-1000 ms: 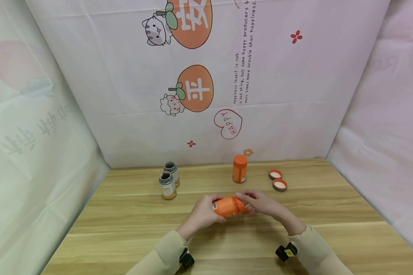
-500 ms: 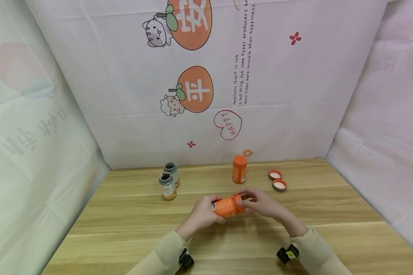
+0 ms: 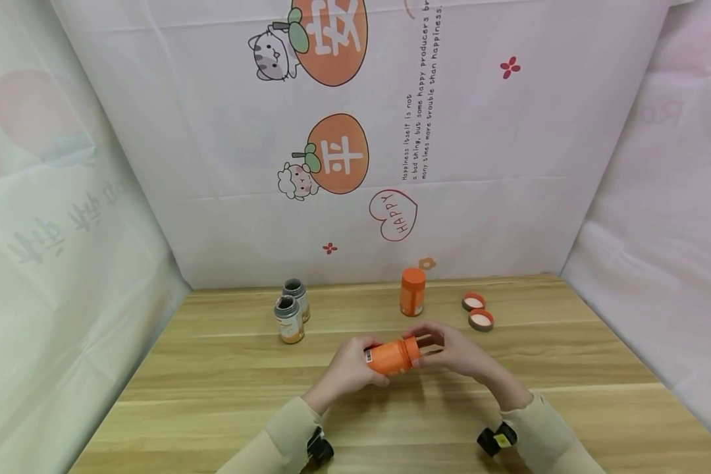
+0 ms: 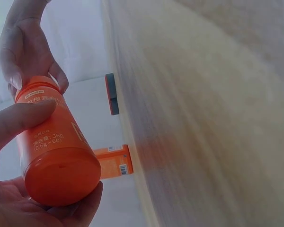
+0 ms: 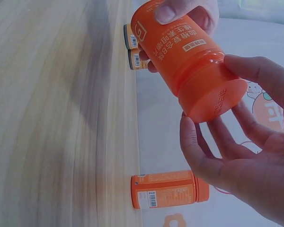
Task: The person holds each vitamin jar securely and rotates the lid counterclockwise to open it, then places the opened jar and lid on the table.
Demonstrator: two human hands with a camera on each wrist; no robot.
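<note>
An orange supplement bottle is tilted on its side above the table, its orange cap toward the right. My left hand grips the body, with the thumb lying across the printed label in the left wrist view. At the other end my right hand holds the cap by its edge, thumb and fingertips spread around it. The right palm stays apart from the cap's flat top. In the right wrist view the cap sits on the bottle's neck.
Another orange bottle, capped, stands upright at the back. Two uncapped bottles with grey necks stand back left, the front one overlapping the rear one. Two orange-and-grey caps lie inside up at the back right. A printed cloth hangs behind.
My right hand's fingers have shifted around the cap, turning over its edge and spreading wider, with the palm now further back. The left hand and bottle have barely moved.
</note>
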